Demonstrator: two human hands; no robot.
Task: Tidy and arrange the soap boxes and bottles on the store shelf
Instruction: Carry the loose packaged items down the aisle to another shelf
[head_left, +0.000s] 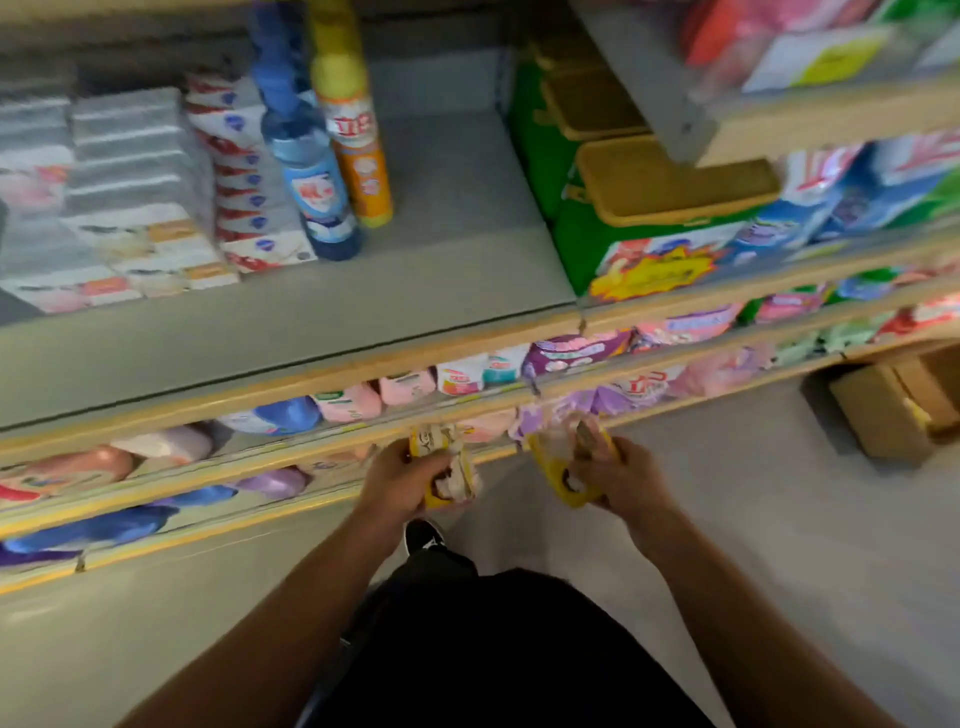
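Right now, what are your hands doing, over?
Left hand grips a yellow pack; right hand grips another yellow pack. Both below the grey shelf. Bare stretch beside blue bottle. Nothing blocking.

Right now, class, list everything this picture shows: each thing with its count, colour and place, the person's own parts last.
soap boxes: several stacked rows, white and grey, shelf left
red-and-white boxes: one row, beside the bottles
blue bottle: one, upright, mid-shelf
orange bottle: one, yellow cap, right of the blue one
grey shelf: bare stretch right of the bottles
green tubs: a few, yellow lids, shelf right
bagged packs: many, pink, purple, blue, lower shelves
cardboard box: one, brown, on the floor right
yellow packs: two, one in each hand
left hand: grips a yellow pack
right hand: grips the other
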